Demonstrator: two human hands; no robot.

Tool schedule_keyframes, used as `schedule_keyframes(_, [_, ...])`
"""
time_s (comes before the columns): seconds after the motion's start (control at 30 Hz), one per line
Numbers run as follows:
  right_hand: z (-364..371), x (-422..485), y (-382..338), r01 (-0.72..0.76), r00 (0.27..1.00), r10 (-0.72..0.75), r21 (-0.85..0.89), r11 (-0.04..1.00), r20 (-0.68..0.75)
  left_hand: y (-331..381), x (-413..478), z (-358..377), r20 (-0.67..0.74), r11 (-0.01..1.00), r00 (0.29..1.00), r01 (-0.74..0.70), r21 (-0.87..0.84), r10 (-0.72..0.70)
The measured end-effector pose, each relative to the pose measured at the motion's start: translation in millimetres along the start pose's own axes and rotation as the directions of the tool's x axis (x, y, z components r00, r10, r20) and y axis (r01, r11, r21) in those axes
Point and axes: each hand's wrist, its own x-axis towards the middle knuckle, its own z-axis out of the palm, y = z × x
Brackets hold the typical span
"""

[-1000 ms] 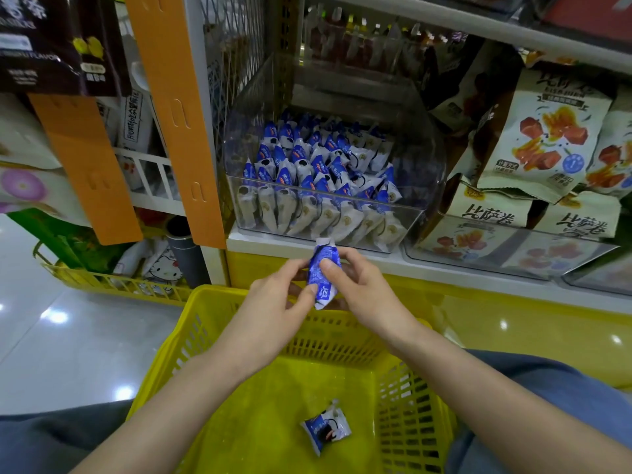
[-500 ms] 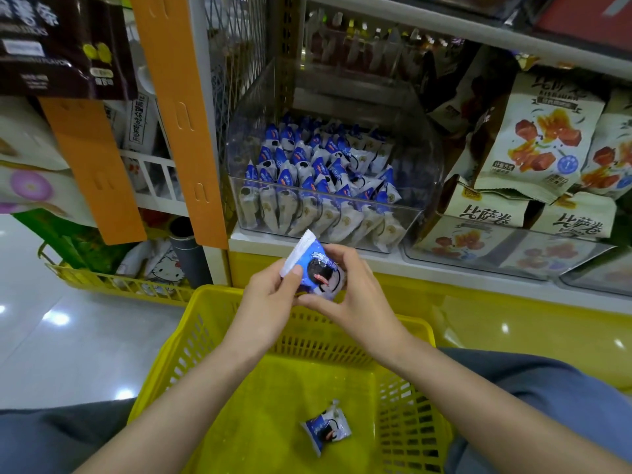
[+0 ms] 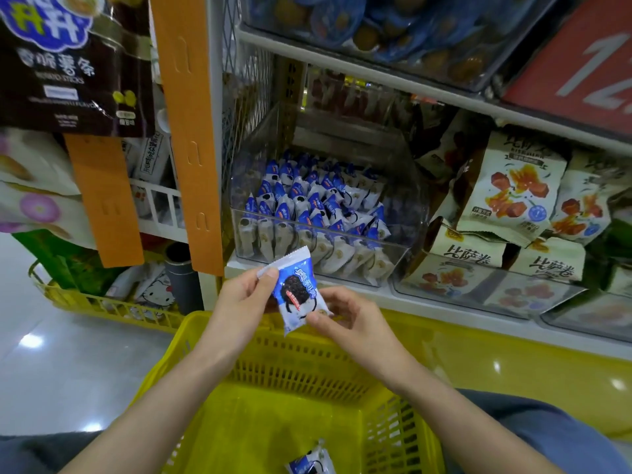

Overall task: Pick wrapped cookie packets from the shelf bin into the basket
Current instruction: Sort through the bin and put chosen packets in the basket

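Held cookie packet (image 3: pixel 298 291): blue-and-white wrapper with a dark sandwich cookie printed on it, lettering too blurred for us to read. Our left hand (image 3: pixel 239 302) pinches its top-left corner and our right hand (image 3: pixel 349 319) pinches the bottom-right corner. It sits above the far rim of the yellow basket (image 3: pixel 301 367), in front of the clear shelf bin (image 3: pixel 415 213). A second packet (image 3: pixel 311 465) lies in the basket. The cream bags (image 3: pixel 468 254) read 比萨卷 and the dark bag (image 3: pixel 68 70) reads 脆薯条.

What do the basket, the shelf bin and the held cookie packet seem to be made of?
Basket: likely moulded plastic, glossy yellow, with slotted walls.
Shelf bin: clear hard plastic, probably acrylic, with see-through, reflective walls.
Cookie packet: thin glossy film with a crimped zigzag edge.
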Motion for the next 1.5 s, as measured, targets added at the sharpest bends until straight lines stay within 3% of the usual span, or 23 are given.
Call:
schedule_keyframes(0.2, [-5.7, -2.3, -9.8, 0.078, 0.996, -0.071, 0.146, 0.986, -0.051, 19.5, 2.8, 2.5, 0.075, 0.955, 0.979, -0.202, 0.216, 0.19])
schedule_keyframes(0.3, [-24.9, 7.8, -35.2, 0.213, 0.962, -0.2, 0.056, 0.975, -0.186, 36.6, 16.5, -1.6, 0.068, 0.883, 0.935, -0.352, 0.311, 0.349])
schedule_keyframes(0.37, [-43.3, 21.7, -53.6, 0.267, 0.913, -0.272, -0.057, 0.962, -0.305, 44.3, 30.8, -6.9, 0.118, 0.704, 0.867, -0.466, 0.536, 0.484])
schedule_keyframes(0.43, [-61.6, 46.3, -70.8, 0.219, 0.866, -0.304, -0.245, 0.944, -0.398, 48.5, 45.7, -10.6, 0.225, 0.497, 0.84, -0.485, 0.72, 0.494])
schedule_keyframes(0.57, [-83.1, 109.3, -86.5, -0.008, 0.82, -0.302, -0.537, 0.844, -0.486, 42.3, 68.0, -12.5, 0.32, 0.237, 0.865, -0.429, 0.872, 0.387])
schedule_keyframes(0.63, [-85.1, 137.0, -84.0, -0.098, 0.819, -0.301, -0.634, 0.767, -0.489, 38.7, 70.7, -15.4, 0.347, 0.164, 0.85, -0.438, 0.884, 0.397])
schedule_keyframes(0.77, [-86.1, 170.9, -72.6, -0.38, 0.844, -0.154, -0.775, 0.506, -0.514, 33.7, 72.3, -18.2, 0.357, 0.158, 0.787, -0.49, 0.857, 0.503])
schedule_keyframes(0.87, [-88.8, 177.1, -62.8, -0.429, 0.876, -0.066, -0.834, 0.348, -0.478, 30.6, 73.7, -18.4, 0.357, 0.162, 0.783, -0.494, 0.854, 0.508])
schedule_keyframes(1.0, [-95.3, 181.4, -64.1, -0.421, 0.903, 0.01, -0.88, 0.221, -0.43, 28.0, 76.2, -17.7, 0.35, 0.158, 0.779, -0.491, 0.857, 0.521])
schedule_keyframes(1.1, [-99.9, 184.0, -67.2, -0.375, 0.924, 0.02, -0.896, 0.24, -0.381, 26.6, 77.2, -18.0, 0.356, 0.148, 0.775, -0.493, 0.857, 0.522])
schedule_keyframes(1.3, [-105.7, 191.7, -62.7, -0.342, 0.92, -0.096, -0.897, 0.279, -0.381, 24.4, 78.4, -17.9, 0.36, 0.156, 0.792, -0.487, 0.859, 0.493])
schedule_keyframes(1.43, [-106.4, 194.8, -58.9, -0.342, 0.923, -0.094, -0.908, 0.241, -0.373, 25.6, 77.4, -18.3, 0.357, 0.173, 0.792, -0.492, 0.853, 0.495])
schedule_keyframes(1.5, [-107.3, 196.9, -56.5, -0.343, 0.934, -0.004, -0.899, 0.273, -0.358, 25.4, 77.5, -18.1, 0.356, 0.174, 0.795, -0.49, 0.854, 0.492])
